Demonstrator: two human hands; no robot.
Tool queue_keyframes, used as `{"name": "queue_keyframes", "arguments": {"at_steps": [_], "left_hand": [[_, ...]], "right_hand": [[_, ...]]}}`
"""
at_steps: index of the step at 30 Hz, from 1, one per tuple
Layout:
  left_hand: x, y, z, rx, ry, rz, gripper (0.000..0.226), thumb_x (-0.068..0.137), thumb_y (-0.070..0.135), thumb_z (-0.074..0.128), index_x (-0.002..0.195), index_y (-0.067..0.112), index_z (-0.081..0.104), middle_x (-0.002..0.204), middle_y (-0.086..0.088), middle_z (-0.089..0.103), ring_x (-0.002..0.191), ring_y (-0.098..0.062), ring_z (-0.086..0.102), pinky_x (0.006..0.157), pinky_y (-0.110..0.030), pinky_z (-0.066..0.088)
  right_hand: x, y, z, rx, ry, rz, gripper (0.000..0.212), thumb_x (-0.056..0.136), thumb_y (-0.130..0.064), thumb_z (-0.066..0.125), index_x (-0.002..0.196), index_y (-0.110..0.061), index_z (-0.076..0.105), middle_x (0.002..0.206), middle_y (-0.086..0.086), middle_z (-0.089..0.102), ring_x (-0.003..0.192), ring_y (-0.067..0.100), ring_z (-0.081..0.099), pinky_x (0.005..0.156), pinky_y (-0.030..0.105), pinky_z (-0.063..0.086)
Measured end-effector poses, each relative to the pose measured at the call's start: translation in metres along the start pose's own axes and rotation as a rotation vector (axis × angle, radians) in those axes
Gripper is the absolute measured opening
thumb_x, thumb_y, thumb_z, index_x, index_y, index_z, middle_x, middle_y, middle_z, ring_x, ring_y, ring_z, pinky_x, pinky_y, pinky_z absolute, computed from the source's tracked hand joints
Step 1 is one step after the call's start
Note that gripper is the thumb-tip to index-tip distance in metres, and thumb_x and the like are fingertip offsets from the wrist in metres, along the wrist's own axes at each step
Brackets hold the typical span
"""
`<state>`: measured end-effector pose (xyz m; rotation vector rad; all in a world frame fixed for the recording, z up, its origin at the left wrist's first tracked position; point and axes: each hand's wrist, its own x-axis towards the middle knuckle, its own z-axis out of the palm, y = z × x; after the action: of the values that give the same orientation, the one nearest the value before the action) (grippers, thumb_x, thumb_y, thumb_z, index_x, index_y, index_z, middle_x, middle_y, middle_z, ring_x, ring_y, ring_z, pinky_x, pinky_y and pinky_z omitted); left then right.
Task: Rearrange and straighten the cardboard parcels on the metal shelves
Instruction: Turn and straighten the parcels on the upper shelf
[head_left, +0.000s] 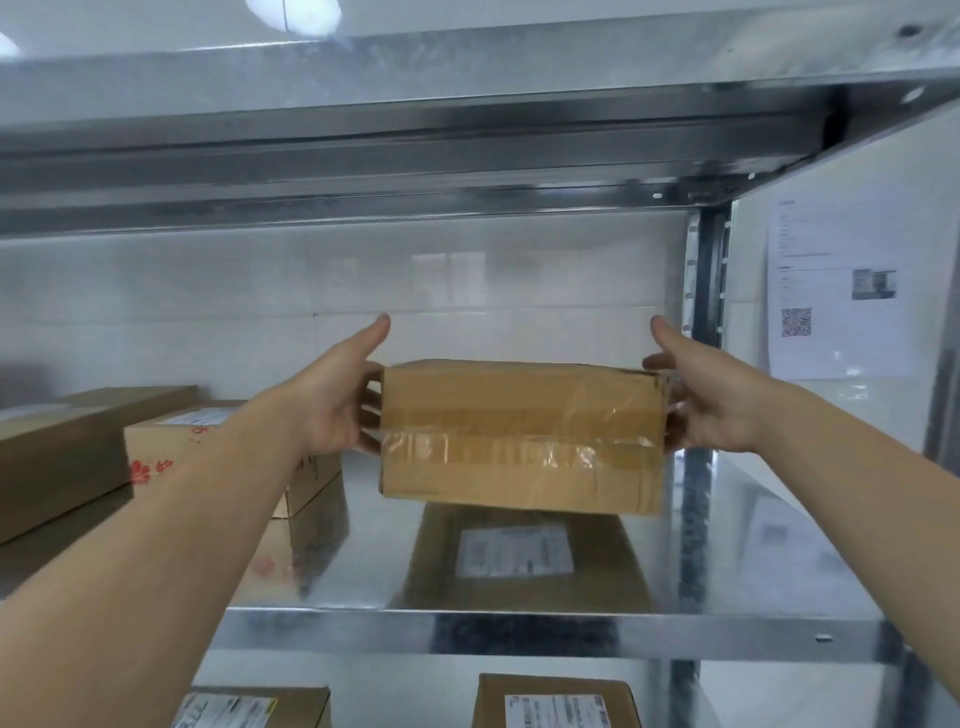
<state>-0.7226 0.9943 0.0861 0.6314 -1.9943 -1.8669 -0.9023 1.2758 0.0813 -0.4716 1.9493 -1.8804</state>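
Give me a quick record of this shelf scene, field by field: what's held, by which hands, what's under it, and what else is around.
held: taped parcel
grip: left hand and right hand, one at each end
below: flat labelled parcel on the metal shelf; contact unclear
left: stacked parcels
lower shelf: two labelled parcels
wall: printed notice

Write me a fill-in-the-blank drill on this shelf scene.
1. The left hand and right hand grip a cardboard box sealed with clear ___.
2. Beneath it lies a flat parcel bearing a ___ label.
3. The small box at left carries ___ printing.
4. The wall sheet shows a QR ___.
Missing: tape; white; red; code.
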Motion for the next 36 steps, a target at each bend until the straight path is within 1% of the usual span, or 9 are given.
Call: {"name": "queue_keyframes", "arguments": {"at_steps": [5,8,11,15,19,26,29,31,36], "left_hand": [[0.013,-0.015,0.009,0.077,0.012,-0.099,0.077,0.091,0.070,0.051,0.127,0.003,0.060,0.111,-0.016,0.062,0.105,-0.033,0.064,0.085,-0.045,0.055],[0.021,-0.023,0.011,0.132,0.007,-0.148,0.074,0.091,0.065,0.056,0.130,0.003,0.061,0.105,-0.014,0.058,0.100,-0.029,0.055,0.092,-0.045,0.054],[0.027,-0.028,0.016,0.184,0.014,-0.176,0.054,0.092,0.061,0.059,0.116,0.013,0.066,0.109,-0.010,0.058,0.099,-0.027,0.055,0.101,-0.048,0.051],[0.025,-0.029,0.028,0.290,0.063,-0.186,0.036,0.095,0.050,0.062,0.101,0.015,0.066,0.101,-0.011,0.068,0.094,-0.027,0.063,0.094,-0.045,0.054],[0.028,-0.026,0.028,0.346,0.054,-0.193,0.034,0.096,0.047,0.064,0.106,0.015,0.066,0.099,-0.009,0.072,0.087,-0.026,0.069,0.079,-0.041,0.058],[0.045,-0.026,0.025,0.426,0.049,-0.186,0.032,0.096,0.040,0.067,0.111,0.011,0.068,0.107,-0.010,0.075,0.086,-0.022,0.071,0.073,-0.034,0.058],[0.047,-0.027,0.024,0.453,0.044,-0.176,0.029,0.097,0.038,0.066,0.108,0.012,0.070,0.094,-0.005,0.077,0.078,-0.018,0.071,0.064,-0.029,0.056],[0.050,-0.027,0.023,0.462,0.036,-0.166,0.027,0.098,0.038,0.065,0.107,0.012,0.071,0.087,-0.002,0.078,0.077,-0.017,0.072,0.063,-0.028,0.056],[0.049,-0.026,0.025,0.497,0.033,-0.162,0.027,0.100,0.036,0.063,0.105,0.011,0.069,0.095,-0.005,0.076,0.081,-0.018,0.071,0.068,-0.030,0.056]], "right_hand": [[0.008,0.016,0.002,-0.096,0.045,0.106,0.070,0.096,-0.056,0.060,0.140,-0.004,0.043,0.105,0.017,0.056,0.096,0.040,0.069,0.083,0.061,0.058],[0.014,0.022,-0.001,-0.211,0.042,0.122,0.063,0.096,-0.055,0.062,0.121,0.003,0.059,0.105,0.018,0.059,0.085,0.037,0.067,0.074,0.054,0.061],[0.017,0.023,-0.004,-0.284,0.020,0.123,0.056,0.095,-0.056,0.063,0.109,-0.002,0.067,0.110,0.020,0.063,0.089,0.037,0.067,0.076,0.052,0.062],[0.026,0.020,-0.005,-0.381,-0.032,0.152,0.060,0.087,-0.063,0.069,0.114,-0.009,0.070,0.109,0.017,0.064,0.090,0.035,0.067,0.075,0.050,0.063],[0.034,0.019,-0.001,-0.506,-0.059,0.175,0.058,0.085,-0.062,0.073,0.115,-0.012,0.070,0.118,0.020,0.070,0.096,0.035,0.072,0.069,0.047,0.064],[0.041,0.015,0.000,-0.644,-0.092,0.165,0.047,0.092,-0.051,0.069,0.114,-0.009,0.069,0.097,0.015,0.074,0.079,0.028,0.072,0.060,0.037,0.060],[0.043,0.013,0.003,-0.708,-0.090,0.158,0.044,0.094,-0.050,0.067,0.109,-0.008,0.069,0.094,0.014,0.075,0.078,0.027,0.072,0.060,0.034,0.058],[0.046,0.012,0.004,-0.727,-0.086,0.157,0.043,0.095,-0.048,0.067,0.108,-0.007,0.070,0.090,0.013,0.075,0.075,0.025,0.070,0.058,0.030,0.056],[0.048,0.010,0.007,-0.761,-0.088,0.154,0.039,0.098,-0.045,0.066,0.105,-0.007,0.069,0.089,0.013,0.073,0.071,0.023,0.069,0.056,0.029,0.054]]}}
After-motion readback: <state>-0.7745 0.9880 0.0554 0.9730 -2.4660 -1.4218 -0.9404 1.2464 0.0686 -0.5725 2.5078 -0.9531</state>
